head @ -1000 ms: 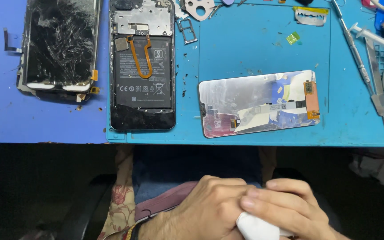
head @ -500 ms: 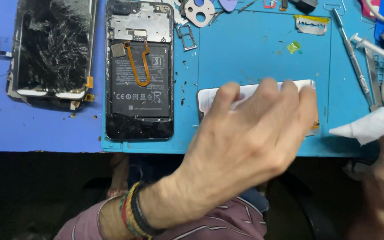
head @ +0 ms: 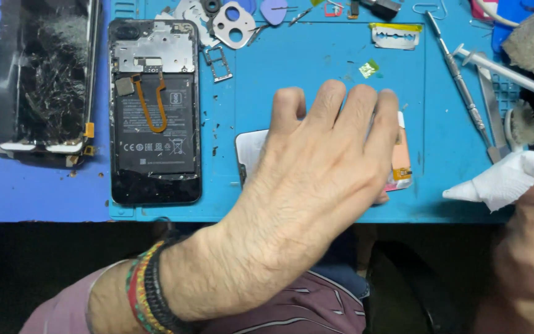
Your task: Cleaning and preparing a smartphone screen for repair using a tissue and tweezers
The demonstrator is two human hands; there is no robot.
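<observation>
My left hand [head: 316, 161] lies flat, fingers spread, on a silver phone display panel [head: 251, 151] on the blue work mat [head: 316, 62]; only the panel's left edge and its orange flex end [head: 401, 154] show. My right hand [head: 529, 247] at the lower right grips a twisted white tissue [head: 508, 179] whose tip points left toward the panel. An opened phone body [head: 154, 111] with black battery and orange flex cable lies to the left. A shattered black screen [head: 44, 80] lies at the far left.
Along the mat's top edge lie a camera bezel [head: 234, 25], a SIM tray [head: 217, 62], a blue pick [head: 273, 11] and a razor blade [head: 394, 36]. Metal tools [head: 465, 86] and a syringe [head: 508, 74] lie at right. The table's front edge runs below the mat.
Both hands rose from my lap. The left hand came to rest on the display panel; the right hand carried the tissue up to the mat's right edge. The camera moved closer.
</observation>
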